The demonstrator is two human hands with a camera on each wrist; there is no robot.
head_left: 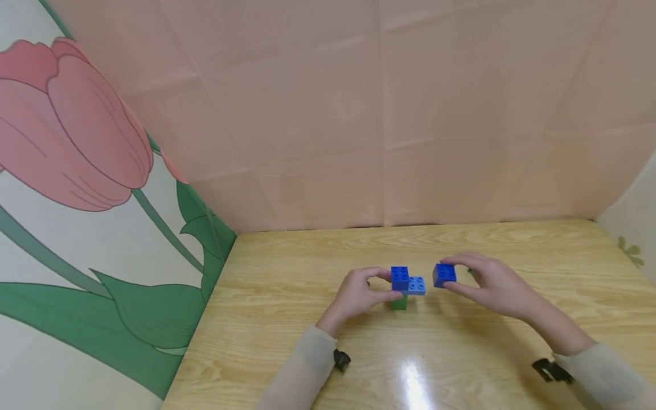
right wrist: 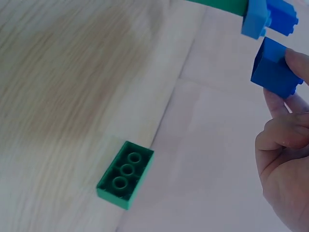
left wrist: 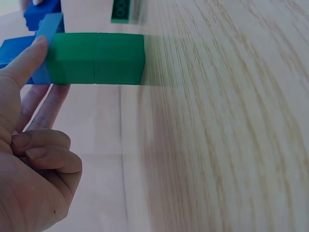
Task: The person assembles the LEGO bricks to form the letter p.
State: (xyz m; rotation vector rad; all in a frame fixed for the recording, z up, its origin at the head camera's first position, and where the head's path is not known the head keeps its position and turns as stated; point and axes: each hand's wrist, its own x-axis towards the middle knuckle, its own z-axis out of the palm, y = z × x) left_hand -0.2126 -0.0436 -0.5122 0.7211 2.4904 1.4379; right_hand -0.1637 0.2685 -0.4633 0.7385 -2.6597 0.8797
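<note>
A small tower stands on the table, with green bricks (left wrist: 96, 59) at its bottom. On them sits a light blue brick (head_left: 417, 286) that juts out to the right, topped by a dark blue brick (head_left: 400, 278). My left hand (head_left: 359, 293) pinches the tower around its blue bricks between thumb and fingers. To the right of the tower, my right hand (head_left: 494, 287) holds another dark blue brick (right wrist: 274, 70) in the air by its sides. The brick's studs face up, and a gap separates it from the light blue brick's overhang.
A loose green brick (right wrist: 127, 175) lies on the wooden table (head_left: 266, 273) with its hollow underside showing; my right hand mostly covers it in the head view. Behind the table hangs a pink cloth (head_left: 318, 125). A tulip-patterned panel (head_left: 77, 131) borders the left side.
</note>
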